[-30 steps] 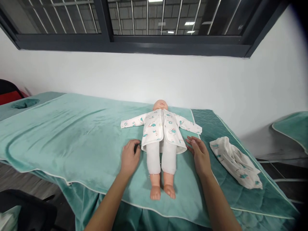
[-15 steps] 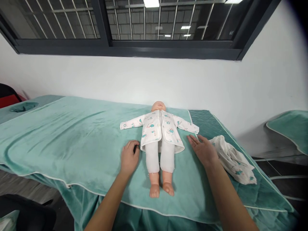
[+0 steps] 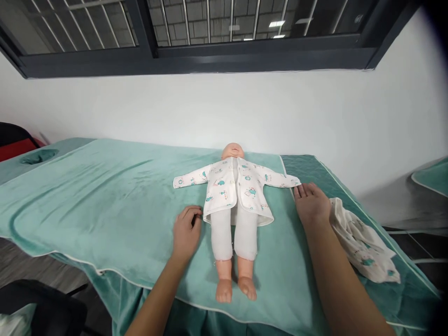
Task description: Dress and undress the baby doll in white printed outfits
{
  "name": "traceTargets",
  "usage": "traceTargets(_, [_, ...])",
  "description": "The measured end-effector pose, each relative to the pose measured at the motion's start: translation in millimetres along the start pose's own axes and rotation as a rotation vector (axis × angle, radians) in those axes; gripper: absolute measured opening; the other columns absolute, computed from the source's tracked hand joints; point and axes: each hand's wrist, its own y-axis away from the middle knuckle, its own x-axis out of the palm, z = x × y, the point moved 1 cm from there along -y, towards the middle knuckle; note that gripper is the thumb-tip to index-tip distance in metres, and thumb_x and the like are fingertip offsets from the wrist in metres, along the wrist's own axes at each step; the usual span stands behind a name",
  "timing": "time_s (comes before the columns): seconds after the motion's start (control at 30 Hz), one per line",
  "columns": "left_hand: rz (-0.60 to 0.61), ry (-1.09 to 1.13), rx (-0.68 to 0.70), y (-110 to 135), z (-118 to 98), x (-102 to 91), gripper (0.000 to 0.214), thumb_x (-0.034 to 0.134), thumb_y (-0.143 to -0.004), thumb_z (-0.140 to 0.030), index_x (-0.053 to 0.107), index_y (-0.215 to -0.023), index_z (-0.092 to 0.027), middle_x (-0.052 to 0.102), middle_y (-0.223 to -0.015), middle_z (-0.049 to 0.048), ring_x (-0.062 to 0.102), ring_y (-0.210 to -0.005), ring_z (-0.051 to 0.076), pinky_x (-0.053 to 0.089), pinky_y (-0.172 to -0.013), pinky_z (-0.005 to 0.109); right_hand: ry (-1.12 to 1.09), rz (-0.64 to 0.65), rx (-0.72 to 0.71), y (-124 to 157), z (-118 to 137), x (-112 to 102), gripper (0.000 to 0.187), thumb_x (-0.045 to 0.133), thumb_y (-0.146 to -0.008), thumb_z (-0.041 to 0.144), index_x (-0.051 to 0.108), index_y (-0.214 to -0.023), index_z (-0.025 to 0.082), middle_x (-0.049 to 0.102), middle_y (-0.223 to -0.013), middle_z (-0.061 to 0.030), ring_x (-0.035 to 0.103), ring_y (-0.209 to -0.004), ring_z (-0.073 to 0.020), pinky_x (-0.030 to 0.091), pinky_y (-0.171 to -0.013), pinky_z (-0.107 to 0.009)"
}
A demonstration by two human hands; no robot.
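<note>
A baby doll (image 3: 223, 233) lies on its back, its feet towards me. It wears white trousers and a white printed jacket (image 3: 222, 184), unfastened down the front, with both sleeves spread sideways. At the cuff of the right-hand sleeve (image 3: 280, 180), my right hand (image 3: 312, 205) has its palm up and its fingertips closed on the cuff's edge. My left hand (image 3: 187, 231) rests on the green sheet beside the jacket's lower left hem. Its fingers are loosely curled, a gap shows between thumb and fingers, and I see nothing held.
A crumpled white printed cloth (image 3: 366, 245) lies right of my right forearm. The green sheet (image 3: 105, 200) covers the bed, which stands against a white wall (image 3: 196, 112) under a barred window. A dark chair (image 3: 45, 308) is at lower left.
My right hand has moved right and up to the cuff. That sleeve now reaches further out and its end is narrower. My left hand stays by the hem; the view has shifted slightly.
</note>
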Motion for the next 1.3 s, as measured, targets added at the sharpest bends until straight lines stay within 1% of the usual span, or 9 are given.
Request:
traceTargets(0.1, [-0.002,0.001,-0.007,1,-2,0.5,0.019,0.044,-0.086,-0.014,0.062,-0.087,-0.022,0.068,-0.105,0.0044,0.062,-0.101,0.020,0.045,-0.092,0.035,0.137,-0.063,-0.213,10,-2,5,0.038,0.069,-0.070,0.024,0.060,-0.107,0.025,0.062,-0.120,-0.0016,0.057,-0.121,-0.0184,0.047,-0.106,-0.041])
traceTargets(0.17, [0.001,0.003,-0.008,3,-3,0.7,0.019,0.044,-0.087,-0.016,0.062,-0.088,-0.022,0.068,-0.106,0.0048,0.062,-0.103,0.021,0.045,-0.093,0.036,0.212,-0.020,-0.248,20,-7,13,0.037,0.074,-0.069,0.027,0.064,-0.105,0.023,0.066,-0.111,-0.0011,0.062,-0.111,-0.0195,0.049,-0.103,-0.042])
traceTargets(0.27, [0.016,0.007,-0.073,-1,-2,-0.7,0.020,0.045,-0.090,-0.023,0.064,-0.096,-0.022,0.069,-0.105,0.0055,0.062,-0.100,0.023,0.046,-0.090,0.037,0.300,0.226,-0.042,36,-15,28,0.025,0.076,-0.072,0.037,0.068,-0.089,0.019,0.071,-0.090,-0.0037,0.070,-0.085,-0.0209,0.059,-0.086,-0.042])
traceTargets(0.37, [0.090,0.099,-0.223,-21,0,-4.5,0.026,0.049,-0.091,-0.039,0.067,-0.101,-0.023,0.072,-0.101,0.0058,0.065,-0.093,0.024,0.048,-0.084,0.038,0.292,0.460,0.248,44,-18,45,0.023,0.079,-0.073,0.038,0.070,-0.083,0.019,0.074,-0.084,-0.0082,0.072,-0.083,-0.0235,0.062,-0.079,-0.038])
traceTargets(0.53, [0.285,0.579,-0.548,-75,-5,-3.3,0.050,0.059,-0.081,-0.062,0.069,-0.098,-0.016,0.074,-0.104,0.0120,0.069,-0.085,0.025,0.053,-0.077,0.037,0.314,0.632,0.388,46,-18,76,0.028,0.080,-0.074,0.039,0.072,-0.086,0.016,0.076,-0.085,-0.0112,0.073,-0.079,-0.0247,0.063,-0.072,-0.036])
traceTargets(0.7, [0.432,0.918,-0.561,-101,-21,17.4,0.051,0.067,-0.079,-0.059,0.071,-0.105,-0.015,0.074,-0.108,0.0134,0.070,-0.092,0.025,0.053,-0.086,0.037,0.318,0.612,0.358,50,-31,86,0.028,0.079,-0.072,0.046,0.070,-0.076,0.019,0.077,-0.082,-0.0067,0.071,-0.076,-0.0251,0.060,-0.066,-0.036])
traceTargets(0.87, [0.385,1.063,-0.488,-118,-30,38.9,0.045,0.073,-0.078,-0.049,0.071,-0.107,-0.016,0.074,-0.110,0.0120,0.070,-0.092,0.023,0.053,-0.086,0.035,0.266,0.529,0.235,50,-32,85,0.031,0.079,-0.071,0.049,0.066,-0.075,0.021,0.075,-0.076,-0.0019,0.069,-0.072,-0.0221,0.057,-0.063,-0.033])
traceTargets(1.07, [0.319,1.076,-0.519,-136,-22,61.1,0.043,0.075,-0.075,-0.050,0.071,-0.100,-0.015,0.075,-0.105,0.0102,0.070,-0.086,0.021,0.053,-0.077,0.032,0.201,0.558,0.200,43,-34,91,0.031,0.076,-0.074,0.048,0.065,-0.090,0.023,0.076,-0.093,-0.0018,0.071,-0.084,-0.0237,0.058,-0.069,-0.035])
traceTargets(1.3, [0.270,1.081,-0.512,-130,-14,64.5,0.046,0.071,-0.077,-0.052,0.070,-0.105,-0.015,0.074,-0.104,0.0088,0.068,-0.089,0.021,0.053,-0.081,0.033,0.202,0.560,0.236,42,-39,85,0.030,0.071,-0.078,0.046,0.065,-0.096,0.022,0.075,-0.100,-0.0035,0.069,-0.090,-0.0242,0.056,-0.073,-0.036])
